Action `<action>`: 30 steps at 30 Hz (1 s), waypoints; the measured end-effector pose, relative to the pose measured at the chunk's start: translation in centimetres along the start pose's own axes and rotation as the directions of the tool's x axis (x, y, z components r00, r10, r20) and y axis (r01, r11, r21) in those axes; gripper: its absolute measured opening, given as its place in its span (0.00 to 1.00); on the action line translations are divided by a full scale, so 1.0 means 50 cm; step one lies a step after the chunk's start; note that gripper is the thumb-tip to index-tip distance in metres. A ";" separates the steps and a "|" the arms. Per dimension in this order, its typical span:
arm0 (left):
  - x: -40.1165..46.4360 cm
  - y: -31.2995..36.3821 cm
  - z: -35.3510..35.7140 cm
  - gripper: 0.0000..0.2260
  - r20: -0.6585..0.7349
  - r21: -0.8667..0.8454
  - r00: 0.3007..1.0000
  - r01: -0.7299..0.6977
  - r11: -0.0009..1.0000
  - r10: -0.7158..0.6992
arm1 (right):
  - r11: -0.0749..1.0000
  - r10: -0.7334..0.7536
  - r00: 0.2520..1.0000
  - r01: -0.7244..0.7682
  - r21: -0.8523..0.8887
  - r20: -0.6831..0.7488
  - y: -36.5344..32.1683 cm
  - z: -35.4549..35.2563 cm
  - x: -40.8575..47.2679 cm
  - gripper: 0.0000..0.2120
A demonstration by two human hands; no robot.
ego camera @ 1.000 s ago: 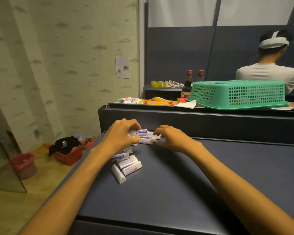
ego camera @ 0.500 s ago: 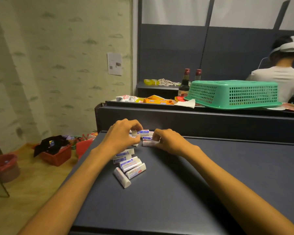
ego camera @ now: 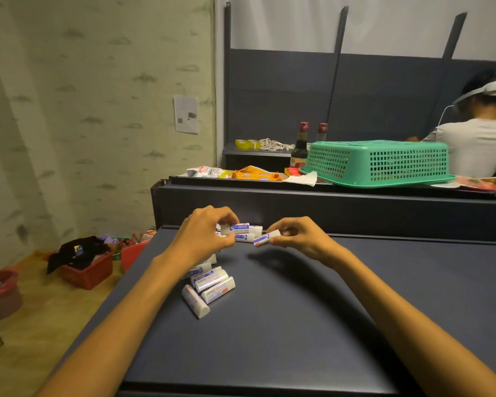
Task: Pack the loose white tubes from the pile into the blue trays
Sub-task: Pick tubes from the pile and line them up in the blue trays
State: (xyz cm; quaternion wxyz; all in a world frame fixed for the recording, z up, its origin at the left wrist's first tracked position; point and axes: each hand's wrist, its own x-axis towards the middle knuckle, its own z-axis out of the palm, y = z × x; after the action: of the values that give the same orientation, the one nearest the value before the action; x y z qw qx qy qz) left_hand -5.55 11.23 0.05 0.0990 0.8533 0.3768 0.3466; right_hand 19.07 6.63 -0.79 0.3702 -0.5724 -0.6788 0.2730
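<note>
My left hand (ego camera: 204, 239) grips white tube (ego camera: 235, 228) at far edge of dark counter (ego camera: 298, 325). Right hand (ego camera: 298, 237) pinches another tube (ego camera: 267, 238), lifted. Loose pile (ego camera: 209, 285) lies near left wrist. Hands apart.

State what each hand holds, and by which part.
Right hand pinches a small white tube with blue label by its right end. Left hand pinches another white tube at its left end.
</note>
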 end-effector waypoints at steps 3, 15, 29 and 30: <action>0.001 0.007 0.005 0.12 -0.001 -0.024 1.000 0.003 1.000 -0.003 | 0.987 0.018 0.999 -0.010 0.158 -0.050 -0.002 -0.009 -0.010 0.11; -0.004 0.027 0.011 0.12 -0.012 -0.011 1.000 -0.030 1.000 0.029 | 0.937 0.016 0.989 0.037 0.346 -0.148 -0.002 -0.029 -0.034 0.07; -0.011 0.031 -0.001 0.11 -0.016 0.001 0.999 -0.046 0.999 0.046 | 0.975 -0.050 0.995 0.067 0.210 -0.084 -0.024 -0.030 -0.052 0.12; -0.011 0.030 -0.002 0.11 -0.018 0.002 0.999 -0.051 0.999 0.051 | 0.985 -0.054 0.995 0.067 0.158 -0.086 -0.023 -0.029 -0.052 0.13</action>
State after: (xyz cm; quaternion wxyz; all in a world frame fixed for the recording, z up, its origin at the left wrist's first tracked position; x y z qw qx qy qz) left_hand -5.01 9.76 0.48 0.0862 0.8595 0.3562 0.3562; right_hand 19.80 3.80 0.48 0.4508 -0.5302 -0.6561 0.2921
